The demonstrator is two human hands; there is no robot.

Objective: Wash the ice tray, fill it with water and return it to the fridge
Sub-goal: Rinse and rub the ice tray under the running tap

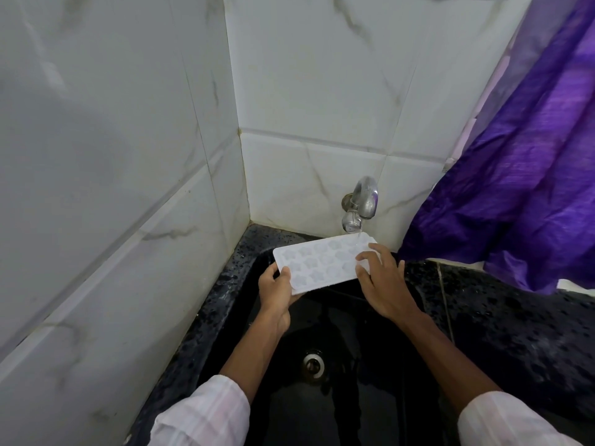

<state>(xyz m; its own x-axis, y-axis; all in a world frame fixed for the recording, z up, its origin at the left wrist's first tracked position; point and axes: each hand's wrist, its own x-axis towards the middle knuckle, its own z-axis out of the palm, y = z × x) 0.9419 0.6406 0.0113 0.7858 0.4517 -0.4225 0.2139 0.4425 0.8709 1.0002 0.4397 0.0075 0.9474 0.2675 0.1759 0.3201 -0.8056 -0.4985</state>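
Fingers [283,274] of the left hand [277,294] grip the near left corner of the ice tray [322,263]: the thumb lies on the top face and the other fingers are hidden beneath. Fingers [367,256] of the right hand [383,284] are spread and slightly bent, with the tips pressing on the top face at the tray's right end. The thumb stands apart at the right edge.

The tray is held in the air over the far edge of the sink [354,397], and its far right corner sits directly under the tap [360,204]. A thin stream of water [358,235] lands on that corner. The tray is a flat rectangle of white, slightly translucent plastic with rounded corners. Its top face carries rows of shallow, flower-shaped pockets.

The sink is a deep basin, glossy black and wet, with a round metal drain [313,365] in its floor. It sits in the far left corner of the table [515,317], a dark speckled stone surface beaded with water. The tap is polished metal, mounted on white, grey-veined wall tiles [306,75]. A purple curtain [531,172] of coarse weave hangs over the table's far right edge.
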